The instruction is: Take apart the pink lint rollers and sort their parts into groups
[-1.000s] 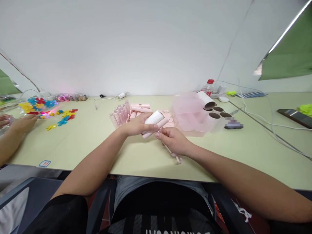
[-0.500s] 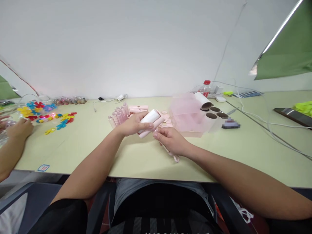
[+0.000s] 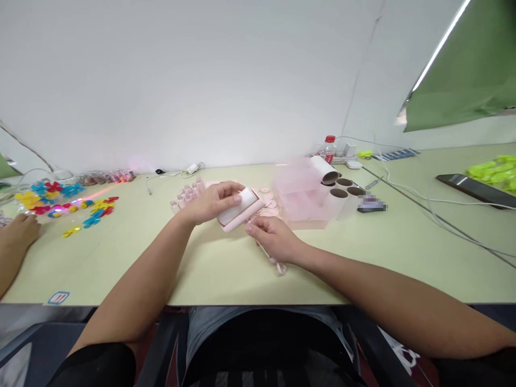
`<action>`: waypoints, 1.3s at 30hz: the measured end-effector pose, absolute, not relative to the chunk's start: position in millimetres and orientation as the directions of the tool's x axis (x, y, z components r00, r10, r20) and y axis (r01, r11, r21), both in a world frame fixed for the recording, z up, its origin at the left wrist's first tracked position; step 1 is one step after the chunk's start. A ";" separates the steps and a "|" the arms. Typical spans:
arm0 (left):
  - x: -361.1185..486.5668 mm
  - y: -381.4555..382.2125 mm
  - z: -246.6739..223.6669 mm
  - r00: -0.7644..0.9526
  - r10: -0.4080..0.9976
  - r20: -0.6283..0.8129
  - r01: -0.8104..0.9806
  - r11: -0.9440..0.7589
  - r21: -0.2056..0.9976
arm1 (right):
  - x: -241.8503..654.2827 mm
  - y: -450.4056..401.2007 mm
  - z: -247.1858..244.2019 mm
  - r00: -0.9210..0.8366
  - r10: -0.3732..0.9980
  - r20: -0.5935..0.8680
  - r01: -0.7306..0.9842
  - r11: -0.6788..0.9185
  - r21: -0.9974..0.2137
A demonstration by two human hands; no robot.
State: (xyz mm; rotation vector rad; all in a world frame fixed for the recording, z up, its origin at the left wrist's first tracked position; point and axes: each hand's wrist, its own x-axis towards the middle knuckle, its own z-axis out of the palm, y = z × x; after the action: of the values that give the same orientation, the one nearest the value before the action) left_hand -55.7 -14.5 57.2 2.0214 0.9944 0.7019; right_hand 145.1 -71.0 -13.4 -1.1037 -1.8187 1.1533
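My left hand (image 3: 215,202) is closed round a white roll-like piece (image 3: 237,208) set against a pink, rounded casing (image 3: 244,215). The casing lies tilted above the table. Just right of its lower end, my right hand (image 3: 274,236) has its thumb and fingers pinched together on a slim pink strap (image 3: 278,265), which hangs below the fist with a loop at its end. The fingers hide the strap's upper part. Beyond the hands lie several flat pink discs (image 3: 268,204). Clear pink tubes (image 3: 186,196) stand in a cluster behind my left hand.
A translucent pink box (image 3: 302,207) stands right of centre. Beside it are white rolls with brown cores (image 3: 322,169) and a red-capped bottle (image 3: 328,149). Cables and a dark phone (image 3: 471,191) lie right. At left, another person's hand (image 3: 22,231) is near colourful flower pieces (image 3: 52,199).
The view has shifted slightly. My left hand has turned the pink and white piece, and its fingers now lie over the white part. My right hand keeps its pinch beside it.
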 end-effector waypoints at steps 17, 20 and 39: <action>73.3 29.9 104.4 0.584 0.810 0.050 0.801 -0.586 0.127 | 140.4 -66.1 -26.8 -0.419 0.905 0.070 0.254 0.191 -0.948; 69.4 33.3 100.2 0.614 0.787 0.064 0.774 -0.616 0.149 | 140.3 -65.9 -26.8 -0.413 0.909 0.058 0.242 0.171 -0.955; -109.2 -0.4 103.9 0.437 0.892 0.113 0.373 -0.294 0.880 | 139.2 -72.7 -18.5 -0.361 0.920 0.151 0.035 0.176 -0.984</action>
State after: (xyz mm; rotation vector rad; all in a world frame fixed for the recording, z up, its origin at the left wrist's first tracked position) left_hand -109.2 -0.4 103.9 1.8623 1.0747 0.7909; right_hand 139.2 -72.7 -18.5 -0.9359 -1.5981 1.3054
